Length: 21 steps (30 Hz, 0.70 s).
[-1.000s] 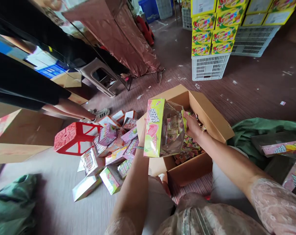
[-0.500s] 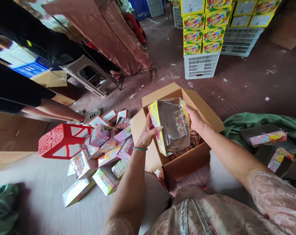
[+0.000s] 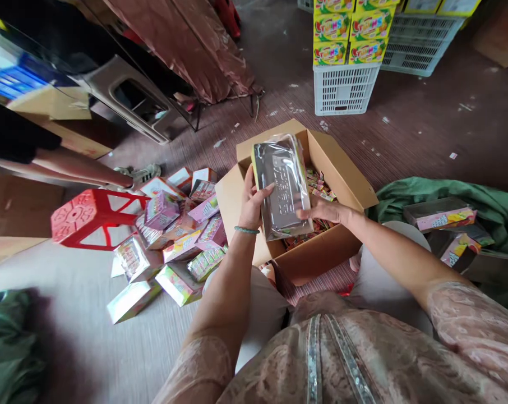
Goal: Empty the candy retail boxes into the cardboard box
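Brown flooring, streaked and dotted with white scraps, runs beneath everything. On it, the left hand grips the left side of a plastic-fronted box, thumb across its front. The right hand touches the lower right of that front, fingers partly bent; whether it grips too, I cannot tell. The box is tilted above an open carton: glossy, grey-looking face, raised lettering, crinkled clear edges, a thin yellow-green strip on the left.

Small wrapped pieces lie in the carton, partly covered by box and hand. Leftward is a jumbled pile of boxes, beside a tipped red stool. The raised letters are unreadable, the box's back is hidden, and another person's leg is cut off at the left edge.
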### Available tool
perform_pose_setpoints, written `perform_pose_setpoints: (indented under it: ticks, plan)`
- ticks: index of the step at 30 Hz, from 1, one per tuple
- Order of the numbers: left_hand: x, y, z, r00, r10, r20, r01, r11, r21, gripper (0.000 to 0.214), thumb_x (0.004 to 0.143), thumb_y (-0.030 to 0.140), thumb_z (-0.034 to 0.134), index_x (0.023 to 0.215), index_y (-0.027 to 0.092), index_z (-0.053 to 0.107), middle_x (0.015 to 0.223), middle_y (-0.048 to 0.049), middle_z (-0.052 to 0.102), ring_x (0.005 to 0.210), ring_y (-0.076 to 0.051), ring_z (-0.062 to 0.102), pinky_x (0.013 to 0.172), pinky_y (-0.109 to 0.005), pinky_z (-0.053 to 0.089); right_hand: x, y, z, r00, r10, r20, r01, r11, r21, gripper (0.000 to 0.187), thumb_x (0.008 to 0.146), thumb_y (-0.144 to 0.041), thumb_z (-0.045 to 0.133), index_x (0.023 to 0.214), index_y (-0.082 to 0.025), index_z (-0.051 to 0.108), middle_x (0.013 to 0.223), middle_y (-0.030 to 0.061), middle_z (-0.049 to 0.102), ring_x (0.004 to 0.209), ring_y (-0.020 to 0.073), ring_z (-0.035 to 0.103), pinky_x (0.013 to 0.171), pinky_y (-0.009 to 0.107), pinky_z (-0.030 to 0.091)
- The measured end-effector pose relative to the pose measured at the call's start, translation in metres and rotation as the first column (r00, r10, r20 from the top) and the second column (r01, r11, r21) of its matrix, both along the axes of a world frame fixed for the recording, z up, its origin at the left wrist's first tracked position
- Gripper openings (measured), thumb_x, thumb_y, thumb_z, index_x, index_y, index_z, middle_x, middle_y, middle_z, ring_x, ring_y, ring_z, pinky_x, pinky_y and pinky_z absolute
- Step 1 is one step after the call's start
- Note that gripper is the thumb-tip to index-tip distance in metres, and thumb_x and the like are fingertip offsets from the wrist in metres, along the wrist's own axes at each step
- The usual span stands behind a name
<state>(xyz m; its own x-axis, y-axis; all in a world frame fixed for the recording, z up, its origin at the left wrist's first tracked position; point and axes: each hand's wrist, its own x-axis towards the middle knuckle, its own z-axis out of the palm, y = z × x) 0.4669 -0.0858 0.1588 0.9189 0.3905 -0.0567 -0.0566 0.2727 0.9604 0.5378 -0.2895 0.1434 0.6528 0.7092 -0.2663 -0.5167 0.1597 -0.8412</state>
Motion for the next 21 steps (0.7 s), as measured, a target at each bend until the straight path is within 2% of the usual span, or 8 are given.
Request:
perform_pose_setpoints:
  ticks: [3,5,8,12,15,17,21]
  plan:
    - [-0.002,-0.008,0.002,0.998,-0.063,-0.001,0.063,0.998,0.015,0.096,0.069,0.032,0.089,0.156,0.026,0.050,0.109,-0.0041,0.078,0.094,-0.023,0.073,0.086,-0.033,0.058,-0.011,-0.002,0.005,0.962,0.252,0.103,-0.248,0.967,-0.048,0.056,0.048,-0.024,0.101,0.099,-0.025,0.077,0.090,-0.0027,0.079,0.089,0.0242,0.075,0.083,0.037,0.063]
    - [-0.002,-0.015,0.001,0.997,-0.082,0.000,0.082,0.997,0.007,0.091,0.069,0.033,0.090,0.153,0.024,0.054,0.106,-0.0049,0.078,0.096,-0.025,0.073,0.087,-0.034,0.057,-0.014,-0.001,0.010,0.959,0.261,0.115,-0.256,0.965,-0.052,0.056,0.046,-0.025,0.100,0.097,-0.025,0.078,0.089,-0.0023,0.078,0.091,0.0257,0.075,0.082,0.036,0.063]
    - [-0.001,-0.022,0.001,0.995,-0.096,-0.040,0.095,0.995,-0.014,0.086,0.068,0.035,0.090,0.147,0.023,0.059,0.105,-0.0049,0.078,0.102,-0.028,0.073,0.090,-0.035,0.056,-0.017,0.003,0.015,0.962,0.242,0.130,-0.236,0.970,-0.061,0.055,0.046,-0.026,0.101,0.096,-0.024,0.079,0.089,-0.0007,0.078,0.104,0.0284,0.074,0.084,0.034,0.062]
    - [-0.003,-0.025,0.005,0.987,-0.134,-0.085,0.132,0.991,-0.029,0.078,0.069,0.035,0.088,0.142,0.023,0.061,0.116,-0.0050,0.077,0.114,-0.030,0.071,0.094,-0.036,0.056,-0.023,0.007,0.021,0.897,0.397,0.196,-0.390,0.918,-0.078,0.052,0.044,-0.026,0.102,0.091,-0.025,0.078,0.088,-0.0010,0.079,0.109,0.0279,0.072,0.085,0.031,0.060]
    - [-0.006,-0.021,0.007,0.985,-0.140,-0.104,0.135,0.990,-0.049,0.068,0.071,0.036,0.085,0.135,0.021,0.065,0.121,-0.0061,0.077,0.119,-0.031,0.069,0.097,-0.036,0.057,-0.027,0.009,0.026,0.877,0.405,0.257,-0.395,0.914,-0.093,0.042,0.051,-0.034,0.100,0.086,-0.025,0.077,0.081,-0.0018,0.077,0.100,0.0262,0.072,0.080,0.030,0.059]
    - [-0.007,-0.015,0.005,0.982,-0.138,-0.127,0.128,0.988,-0.087,0.065,0.070,0.037,0.084,0.130,0.019,0.067,0.116,-0.0073,0.077,0.116,-0.032,0.071,0.095,-0.037,0.059,-0.027,0.010,0.026,0.858,0.406,0.314,-0.391,0.914,-0.111,0.041,0.052,-0.039,0.099,0.083,-0.025,0.076,0.076,-0.0023,0.075,0.089,0.0243,0.071,0.072,0.028,0.057]
    - [-0.007,-0.005,-0.004,0.988,-0.109,-0.106,0.094,0.986,-0.139,0.067,0.065,0.036,0.085,0.128,0.018,0.069,0.107,-0.0084,0.078,0.110,-0.034,0.073,0.090,-0.040,0.062,-0.023,0.006,0.020,0.765,0.475,0.436,-0.440,0.879,-0.186,0.038,0.053,-0.045,0.098,0.074,-0.024,0.073,0.064,-0.0033,0.069,0.066,0.0173,0.061,0.061,0.027,0.049]
